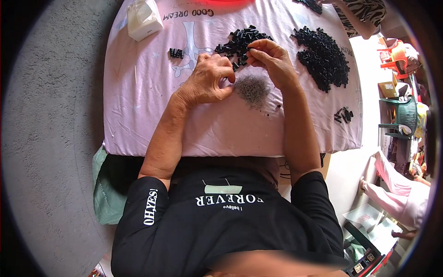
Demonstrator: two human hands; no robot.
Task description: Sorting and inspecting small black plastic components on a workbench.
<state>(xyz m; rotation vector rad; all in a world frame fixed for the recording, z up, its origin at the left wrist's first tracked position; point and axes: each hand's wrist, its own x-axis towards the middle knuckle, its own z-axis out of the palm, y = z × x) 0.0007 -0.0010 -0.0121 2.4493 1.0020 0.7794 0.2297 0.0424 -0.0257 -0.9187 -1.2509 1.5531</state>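
Head view: the left hand [210,78] curls beside the grey heap [253,92], the right hand [272,60] pinches beside black pieces [247,35] on the cloth [217,131]; neither grip's contents are discernible. Fingertip handling, apparently, calling next for precision.

Domestic-looking room in use as a small hand workshop.
Household furnishings: a pink printed tablecloth [221,134], a white tissue box [145,22] at far left, an orange plastic seat [398,56] and a green plastic chair [399,117] at right. Signs of handwork: heaps of small black pieces [325,60] at far middle and far right, a mound of fine grey bits [252,92] nearer, and a second person's arm [362,24] at the far right corner.
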